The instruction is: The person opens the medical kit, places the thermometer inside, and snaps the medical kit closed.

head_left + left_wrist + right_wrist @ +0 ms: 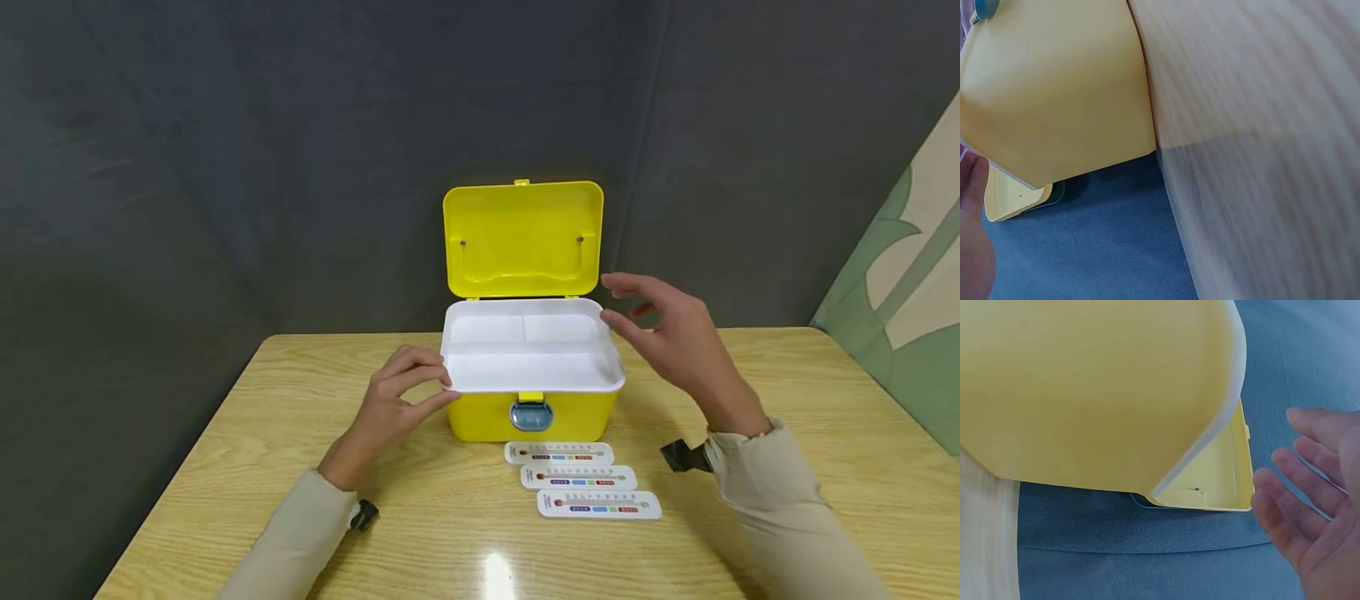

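Three strip thermometers (578, 477) front the yellow case (480, 423). I see the left hand (397, 392) pinching its white tray (531, 371), the right hand (670, 329) empty, half-spread.

We are reaching forward with our left arm (281, 546) and right arm (798, 521), both in beige sleeves (761, 467). Our left hand (386, 404) is pinching, its bent fingertips (444, 375) lying close to the thumb (433, 406). Our right hand (671, 333) is hovering higher, well apart from the left, and facing its palm (1329, 556) inward; its fingers (1304, 481) are curving loosely and leaving a gap before the thumb.
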Tool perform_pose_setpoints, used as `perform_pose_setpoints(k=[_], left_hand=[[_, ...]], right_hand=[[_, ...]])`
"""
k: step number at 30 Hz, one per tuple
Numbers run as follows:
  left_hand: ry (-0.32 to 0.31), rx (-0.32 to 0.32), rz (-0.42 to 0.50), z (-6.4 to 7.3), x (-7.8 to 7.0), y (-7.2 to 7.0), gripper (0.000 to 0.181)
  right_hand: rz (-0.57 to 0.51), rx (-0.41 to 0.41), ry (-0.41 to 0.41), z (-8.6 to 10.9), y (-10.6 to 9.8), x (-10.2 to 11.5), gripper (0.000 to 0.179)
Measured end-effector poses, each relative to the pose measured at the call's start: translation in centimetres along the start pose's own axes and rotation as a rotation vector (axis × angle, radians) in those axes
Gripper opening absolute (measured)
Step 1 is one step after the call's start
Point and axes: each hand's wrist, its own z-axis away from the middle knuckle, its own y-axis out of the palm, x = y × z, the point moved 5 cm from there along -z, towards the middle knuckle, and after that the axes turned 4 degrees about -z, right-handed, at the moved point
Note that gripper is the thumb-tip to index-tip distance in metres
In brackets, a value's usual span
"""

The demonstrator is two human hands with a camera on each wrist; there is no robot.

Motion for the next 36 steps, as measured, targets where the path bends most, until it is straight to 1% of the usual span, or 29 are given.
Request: perform_pose_setpoints(k=[3,7,11,15,21,25,30,32,35,36], left_hand=[[0.01,-0.005,0.003,0.1,0.2,0.2,0.029],[0.016,-0.011,0.006,0.3,0.4,0.2,0.023],[0.019,-0.016,-0.011,0.3,0.4,0.2,0.019],[0.007,-0.017,-0.034,0.3,0.3,0.1,0.021],[-0.017,-0.007,-0.051,0.4,0.4,-0.1,0.023],[-0.016,-0.01,-0.05,0.4,0.5,-0.1,0.025],[-0.004,-0.018,-0.024,0.5,0.6,0.1,0.023],[-0.001,-0.024,-0.017,0.4,0.5,0.1,0.022],[-0.002,-0.026,-0.009,0.3,0.3,0.2,0.019],[-0.005,-0.026,-0.008,0.3,0.3,0.2,0.018]], right_hand=[[0.022,0.025,-0.007,0.4,0.1,0.2,0.046],[0.035,0.07,-0.045,1.2,0.5,0.5,0.045],[0.04,0.128,-0.108,2.2,0.9,0.8,0.046],[0.049,0.17,-0.177,3.3,1.5,0.8,0.046],[0.096,0.158,-0.251,4.7,1.7,0.7,0.044],[0.118,0.16,-0.292,5.5,1.8,0.8,0.047],[0.13,0.159,-0.331,6.3,2.1,1.1,0.048],[0.127,0.144,-0.356,6.6,2.3,1.4,0.044],[0.099,0.103,-0.414,7.0,2.4,1.7,0.032],[0.085,0.091,-0.432,7.2,2.4,1.8,0.032]])
